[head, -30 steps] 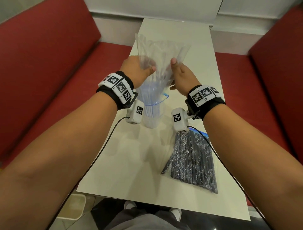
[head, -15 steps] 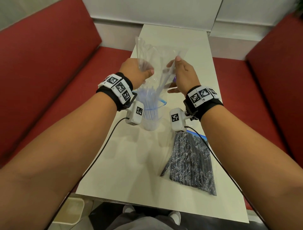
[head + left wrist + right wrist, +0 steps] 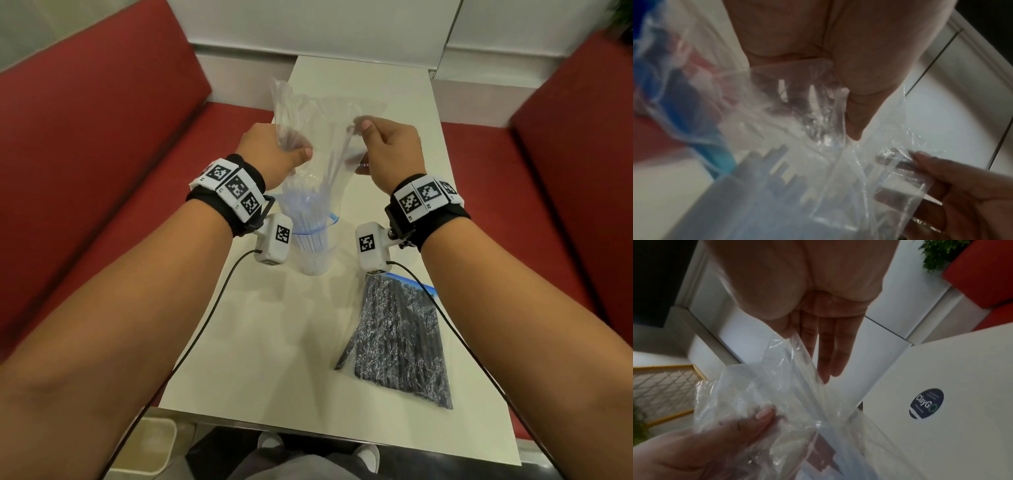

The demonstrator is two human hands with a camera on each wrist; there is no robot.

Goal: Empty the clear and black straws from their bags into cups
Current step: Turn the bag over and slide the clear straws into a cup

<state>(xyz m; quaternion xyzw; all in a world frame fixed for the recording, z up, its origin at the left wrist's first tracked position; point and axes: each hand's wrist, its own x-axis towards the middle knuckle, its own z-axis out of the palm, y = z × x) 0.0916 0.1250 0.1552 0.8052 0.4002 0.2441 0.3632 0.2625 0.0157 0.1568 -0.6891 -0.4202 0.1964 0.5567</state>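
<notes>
A clear zip bag (image 3: 322,137) hangs mouth-down over a clear cup (image 3: 313,260) on the white table (image 3: 274,342). Clear straws (image 3: 308,236) stand in the cup, their tops still inside the bag. My left hand (image 3: 301,154) grips the bunched left side of the bag (image 3: 818,113). My right hand (image 3: 363,128) pinches the bag's right side between thumb and forefinger, and its other fingers (image 3: 830,353) lie straight. The left thumb (image 3: 760,418) presses on the crumpled plastic. A sealed bag of black straws (image 3: 400,335) lies flat on the table under my right forearm.
Red bench seats (image 3: 102,154) flank the narrow table on both sides, and a white wall closes its far end. A round dark sticker (image 3: 926,403) sits on the tabletop. Wrist camera cables trail over the near edge (image 3: 308,431).
My right hand has shifted its hold to a pinch further out on the bag, spreading it wider. The straws sit lower, towards the cup. My left hand keeps its grip.
</notes>
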